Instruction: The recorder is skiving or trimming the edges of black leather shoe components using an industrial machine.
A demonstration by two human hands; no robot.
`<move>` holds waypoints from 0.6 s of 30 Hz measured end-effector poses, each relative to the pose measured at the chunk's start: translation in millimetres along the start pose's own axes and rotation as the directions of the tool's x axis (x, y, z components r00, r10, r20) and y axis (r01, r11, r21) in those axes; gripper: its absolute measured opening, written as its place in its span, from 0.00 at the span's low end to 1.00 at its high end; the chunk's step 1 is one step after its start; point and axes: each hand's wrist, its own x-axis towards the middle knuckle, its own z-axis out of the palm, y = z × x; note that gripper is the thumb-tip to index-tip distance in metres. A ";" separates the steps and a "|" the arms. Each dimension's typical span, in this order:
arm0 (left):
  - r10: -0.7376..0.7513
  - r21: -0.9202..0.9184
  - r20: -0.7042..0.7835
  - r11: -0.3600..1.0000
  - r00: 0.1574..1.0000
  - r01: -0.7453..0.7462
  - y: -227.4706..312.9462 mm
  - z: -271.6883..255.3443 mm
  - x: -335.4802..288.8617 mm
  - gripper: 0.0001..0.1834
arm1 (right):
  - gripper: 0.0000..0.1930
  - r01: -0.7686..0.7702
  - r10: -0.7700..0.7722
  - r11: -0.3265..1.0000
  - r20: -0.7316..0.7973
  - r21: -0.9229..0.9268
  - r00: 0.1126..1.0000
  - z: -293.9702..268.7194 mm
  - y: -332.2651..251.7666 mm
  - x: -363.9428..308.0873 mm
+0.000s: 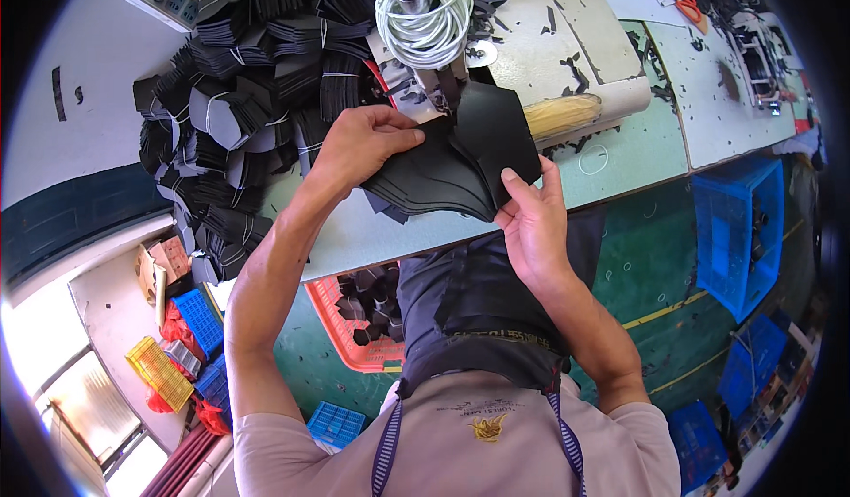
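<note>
Right hand (531, 223) and left hand (367, 143) are gripping black cut pieces (460, 165) at frame centre, feeding them under the sewing machine (425, 46).

A sewing or cutting workshop for shoe or leather parts; stacks of black cut pieces (239, 99) bundled with bands fill the upper left of the worn tabletop (620, 156); a machine with a coil of white cord (425, 15) stands at top centre; orange-handled scissors (683, 1) lie upper right; blue crates (739, 231) at right and an orange basket (354, 329) of black scraps sit on the green floor (655, 267).
</note>
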 end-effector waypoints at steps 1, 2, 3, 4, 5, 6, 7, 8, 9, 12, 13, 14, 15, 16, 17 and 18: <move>-0.007 0.072 -0.041 0.997 0.999 0.010 1.0 -0.4 2.0 0.19 | 0.23 -0.006 0.006 1.000 -0.011 -0.014 1.000 1.4 0.1 0.6; -0.008 0.069 -0.047 0.998 0.999 0.011 4.0 1.9 5.1 0.19 | 0.23 -0.009 0.008 1.000 -0.006 -0.017 1.000 2.0 -1.5 0.9; 0.045 0.138 -0.072 0.990 0.996 -0.034 8.8 7.4 9.2 0.19 | 0.23 0.029 -0.029 1.000 0.005 -0.002 1.000 1.4 -5.2 1.2; 0.098 0.212 -0.090 0.974 0.991 -0.077 13.4 12.4 12.0 0.19 | 0.22 0.066 -0.066 0.998 0.012 0.019 0.998 -0.2 -8.7 2.1; 0.060 0.154 -0.065 0.987 0.996 -0.050 15.4 15.8 12.4 0.20 | 0.22 0.073 -0.074 0.996 -0.012 -0.056 0.997 -4.8 -13.8 4.0; 0.059 0.157 -0.066 0.986 0.996 -0.048 13.8 12.4 8.2 0.20 | 0.22 0.072 -0.072 0.996 -0.011 -0.053 0.997 -4.8 -13.6 4.7; 0.067 0.031 0.004 0.997 0.998 -0.067 11.0 10.9 4.8 0.21 | 0.23 0.064 -0.065 0.997 -0.005 -0.042 0.998 -8.7 -15.0 5.0; 0.074 -0.095 0.063 0.993 0.995 -0.068 6.9 6.4 -3.0 0.22 | 0.24 0.048 -0.047 0.998 0.009 -0.030 0.999 -10.6 -14.0 3.3; 0.087 -0.219 0.120 0.974 0.989 -0.059 4.9 4.8 -6.5 0.22 | 0.24 0.047 -0.046 0.998 0.012 -0.042 0.999 -12.6 -11.9 1.4; 0.014 0.075 -0.013 0.997 1.000 -0.013 4.4 4.6 -3.2 0.21 | 0.24 0.025 -0.025 0.999 0.000 -0.040 1.000 -10.8 -7.1 -0.3; 0.013 0.075 -0.015 0.997 1.000 -0.012 6.4 3.9 -2.8 0.21 | 0.24 0.024 -0.024 0.999 0.002 -0.040 1.000 -8.9 -6.0 0.2; -0.013 0.095 -0.033 0.995 0.999 0.016 9.9 3.4 -3.0 0.21 | 0.24 0.015 -0.016 0.999 -0.003 -0.035 1.000 -7.0 -5.5 0.4; -0.038 0.114 -0.051 0.993 0.998 0.044 12.0 3.8 -2.1 0.21 | 0.24 0.008 -0.008 1.000 -0.008 -0.030 1.000 -5.5 -5.6 0.6; -0.042 0.112 -0.058 0.993 0.997 0.048 13.1 5.9 0.6 0.21 | 0.24 0.002 -0.003 0.999 -0.002 -0.032 1.000 -2.7 -7.8 0.5; -0.005 0.158 -0.070 0.987 0.998 0.016 14.8 9.6 5.9 0.20 | 0.24 0.031 -0.032 0.999 -0.008 -0.017 0.999 0.4 -11.6 0.7; 0.032 0.205 -0.080 0.979 0.996 -0.015 14.7 11.2 8.3 0.19 | 0.25 0.061 -0.061 0.998 -0.015 -0.002 0.998 1.6 -13.8 1.1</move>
